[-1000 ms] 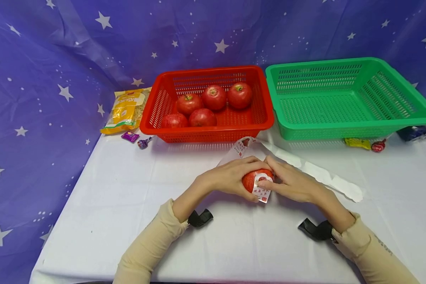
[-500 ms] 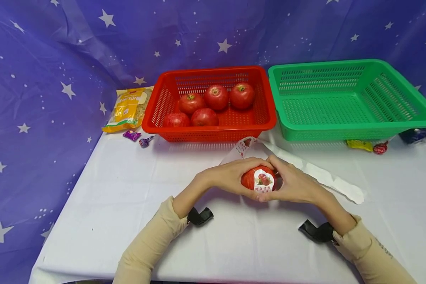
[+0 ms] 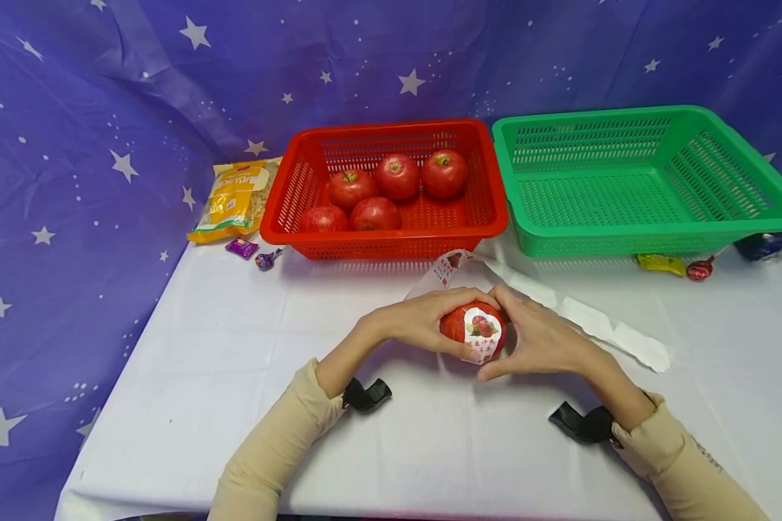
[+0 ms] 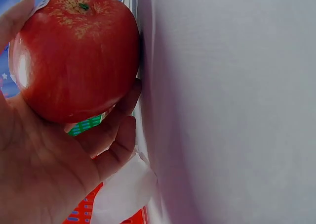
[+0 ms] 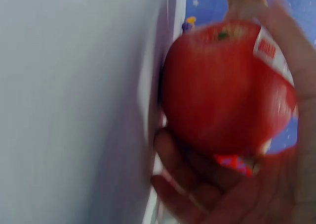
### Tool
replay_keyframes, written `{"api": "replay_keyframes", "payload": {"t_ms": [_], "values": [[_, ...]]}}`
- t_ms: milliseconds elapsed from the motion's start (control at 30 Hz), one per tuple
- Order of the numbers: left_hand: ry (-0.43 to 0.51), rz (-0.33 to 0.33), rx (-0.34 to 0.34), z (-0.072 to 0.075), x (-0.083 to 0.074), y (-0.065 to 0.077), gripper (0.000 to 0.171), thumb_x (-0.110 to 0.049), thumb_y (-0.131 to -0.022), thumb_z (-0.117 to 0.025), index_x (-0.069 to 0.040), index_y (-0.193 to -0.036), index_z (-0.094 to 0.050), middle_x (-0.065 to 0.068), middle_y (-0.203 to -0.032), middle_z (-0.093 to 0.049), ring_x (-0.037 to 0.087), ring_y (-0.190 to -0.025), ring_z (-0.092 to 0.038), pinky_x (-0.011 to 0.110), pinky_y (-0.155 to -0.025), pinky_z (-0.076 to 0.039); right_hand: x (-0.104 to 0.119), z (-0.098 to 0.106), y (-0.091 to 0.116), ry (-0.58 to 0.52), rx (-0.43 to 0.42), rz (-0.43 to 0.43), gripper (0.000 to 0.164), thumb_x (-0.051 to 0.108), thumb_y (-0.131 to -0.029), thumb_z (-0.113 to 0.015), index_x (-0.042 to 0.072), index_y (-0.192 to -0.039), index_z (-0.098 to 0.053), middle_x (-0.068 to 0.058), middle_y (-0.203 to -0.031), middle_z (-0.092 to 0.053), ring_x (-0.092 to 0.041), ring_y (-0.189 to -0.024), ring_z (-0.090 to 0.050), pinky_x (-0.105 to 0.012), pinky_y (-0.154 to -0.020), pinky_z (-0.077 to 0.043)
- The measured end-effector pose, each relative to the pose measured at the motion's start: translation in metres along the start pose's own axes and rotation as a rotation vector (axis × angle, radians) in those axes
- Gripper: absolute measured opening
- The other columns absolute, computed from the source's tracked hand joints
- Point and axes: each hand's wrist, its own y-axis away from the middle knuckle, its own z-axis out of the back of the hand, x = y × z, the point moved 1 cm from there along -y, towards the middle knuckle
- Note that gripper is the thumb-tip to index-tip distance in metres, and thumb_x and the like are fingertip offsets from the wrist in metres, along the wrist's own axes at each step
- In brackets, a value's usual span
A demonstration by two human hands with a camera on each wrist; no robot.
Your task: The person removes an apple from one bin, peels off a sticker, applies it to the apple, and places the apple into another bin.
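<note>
A red apple (image 3: 454,323) is between both hands, low over the white-covered table. A white sticker (image 3: 484,329) with a fruit picture and red characters faces the head camera from its side. The left hand (image 3: 423,322) grips the apple from the left, its thumb reaching the sticker's lower edge. On the other side the right hand (image 3: 541,336) curls its fingers behind the apple, while its thumb stands off the fruit, below the sticker. Both wrist views show the apple's stem end, in the left wrist view on the apple (image 4: 79,61); the right thumb is blurred.
Behind the hands lies a curling label strip (image 3: 443,269) with a long white backing (image 3: 599,325). A red basket (image 3: 391,246) holds several apples; a green basket (image 3: 652,233) stands beside it. Wrapped candies (image 3: 241,248), a lollipop (image 3: 700,269) and a yellow packet (image 3: 234,202) lie around.
The right thumb has moved off the sticker, down to just below the apple. More of the sticker's face now shows, and the left thumb has come onto its lower edge.
</note>
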Motion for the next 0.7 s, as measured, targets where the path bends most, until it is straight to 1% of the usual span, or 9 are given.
{"api": "replay_keyframes", "payload": {"t_ms": [100, 233, 300, 367, 467, 533, 600, 667, 700], "values": [[-0.044, 0.006, -0.002, 0.000, -0.002, 0.000, 0.061, -0.036, -0.077, -0.079, -0.022, -0.128, -0.049, -0.008, -0.121, -0.055, 0.002, -0.109, -0.051, 0.018, -0.095, -0.044, 0.003, -0.002, -0.001, 0.002, -0.022, -0.016, 0.079, 0.064, -0.055, -0.084, 0.021, -0.105, -0.042, 0.010, -0.087, -0.060, -0.006, -0.077, -0.057, -0.024, -0.065, -0.048], [-0.048, 0.015, 0.015, 0.001, -0.005, 0.000, 0.063, -0.031, -0.077, -0.079, -0.020, -0.129, -0.047, -0.006, -0.120, -0.055, 0.003, -0.109, -0.051, 0.018, -0.095, -0.043, 0.004, -0.003, -0.001, 0.033, -0.041, 0.008, 0.082, 0.056, -0.051, -0.089, 0.019, -0.105, -0.041, 0.009, -0.083, -0.062, -0.004, -0.073, -0.058, -0.023, -0.062, -0.048], [-0.032, 0.029, 0.024, 0.000, -0.006, 0.000, 0.067, -0.030, -0.077, -0.080, -0.019, -0.132, -0.044, -0.005, -0.123, -0.053, 0.003, -0.111, -0.051, 0.018, -0.097, -0.042, 0.003, -0.003, -0.001, 0.043, -0.038, 0.020, 0.087, 0.057, -0.049, -0.090, 0.018, -0.110, -0.041, 0.008, -0.088, -0.063, -0.005, -0.077, -0.059, -0.024, -0.065, -0.049], [-0.035, 0.053, 0.027, -0.001, -0.008, 0.001, 0.073, -0.032, -0.078, -0.079, -0.017, -0.135, -0.037, -0.004, -0.131, -0.048, 0.004, -0.117, -0.049, 0.018, -0.100, -0.041, 0.003, -0.002, -0.001, 0.011, -0.023, 0.026, 0.090, 0.056, -0.048, -0.091, 0.018, -0.113, -0.041, 0.006, -0.094, -0.063, -0.007, -0.082, -0.059, -0.026, -0.069, -0.050], [-0.066, 0.098, 0.034, -0.002, -0.015, 0.001, 0.089, -0.037, -0.076, -0.080, -0.015, -0.139, -0.021, 0.000, -0.142, -0.038, 0.007, -0.128, -0.044, 0.020, -0.107, -0.036, 0.002, 0.001, -0.001, -0.065, 0.019, 0.042, 0.094, 0.055, -0.048, -0.091, 0.019, -0.121, -0.042, 0.006, -0.106, -0.062, -0.009, -0.093, -0.059, -0.029, -0.077, -0.051], [-0.103, 0.132, 0.042, -0.001, -0.023, 0.000, 0.096, -0.040, -0.075, -0.082, -0.013, -0.139, -0.016, 0.001, -0.144, -0.035, 0.008, -0.130, -0.043, 0.020, -0.108, -0.035, 0.002, 0.004, -0.002, -0.084, 0.057, 0.058, 0.093, 0.052, -0.051, -0.091, 0.021, -0.125, -0.045, 0.008, -0.111, -0.061, -0.007, -0.097, -0.057, -0.028, -0.080, -0.050], [-0.128, 0.143, 0.072, 0.005, -0.030, -0.003, 0.099, -0.039, -0.073, -0.083, -0.012, -0.141, -0.017, 0.002, -0.144, -0.036, 0.008, -0.129, -0.043, 0.020, -0.108, -0.034, 0.004, 0.007, -0.002, -0.046, 0.089, 0.096, 0.095, 0.051, -0.053, -0.090, 0.020, -0.131, -0.046, 0.010, -0.114, -0.059, -0.006, -0.100, -0.056, -0.028, -0.083, -0.050], [-0.157, 0.137, 0.101, 0.016, -0.037, -0.007, 0.096, -0.039, -0.073, -0.083, -0.012, -0.143, -0.025, 0.001, -0.144, -0.041, 0.008, -0.128, -0.045, 0.020, -0.107, -0.035, 0.006, 0.013, -0.001, 0.001, 0.096, 0.130, 0.093, 0.050, -0.055, -0.090, 0.021, -0.133, -0.048, 0.010, -0.118, -0.058, -0.007, -0.102, -0.055, -0.029, -0.083, -0.050], [-0.146, 0.133, 0.108, 0.023, -0.039, -0.009, 0.092, -0.038, -0.073, -0.083, -0.012, -0.143, -0.029, 0.001, -0.142, -0.043, 0.008, -0.124, -0.049, 0.020, -0.104, -0.038, 0.006, 0.018, 0.000, -0.001, 0.095, 0.150, 0.093, 0.048, -0.056, -0.090, 0.021, -0.134, -0.048, 0.008, -0.120, -0.058, -0.008, -0.102, -0.055, -0.029, -0.082, -0.051]]}}
